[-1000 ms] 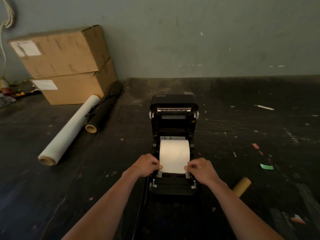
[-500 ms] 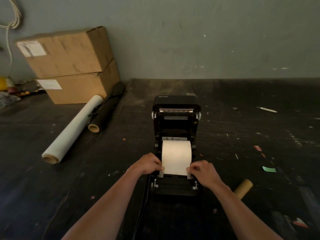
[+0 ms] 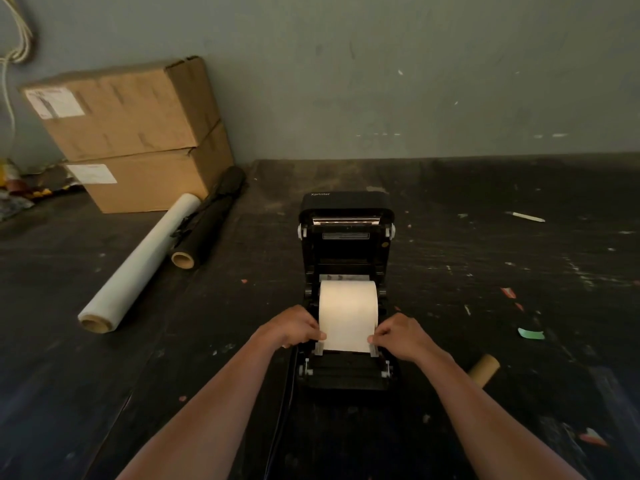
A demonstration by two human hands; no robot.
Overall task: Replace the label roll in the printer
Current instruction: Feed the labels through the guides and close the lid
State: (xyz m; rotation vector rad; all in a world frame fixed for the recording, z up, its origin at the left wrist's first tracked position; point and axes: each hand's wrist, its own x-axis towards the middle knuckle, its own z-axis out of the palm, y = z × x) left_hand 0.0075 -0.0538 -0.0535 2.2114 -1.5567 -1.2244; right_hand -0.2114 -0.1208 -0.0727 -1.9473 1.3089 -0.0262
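Observation:
A black label printer sits mid-table with its lid swung up and back. Inside its bay lies a white label roll, and a strip of paper runs from it toward me. My left hand pinches the paper's left edge by the left guide. The paper's right edge is pinched by my right hand at the right guide. An empty brown cardboard core lies on the table to the right of the printer.
Two stacked cardboard boxes stand at the back left against the wall. A clear film roll and a black roll lie beside them. Paper scraps dot the dark table on the right. A black cable runs from the printer toward me.
The view shifted slightly. My hands hold the same grip on the paper edges, with the strip drawn a little nearer to me.

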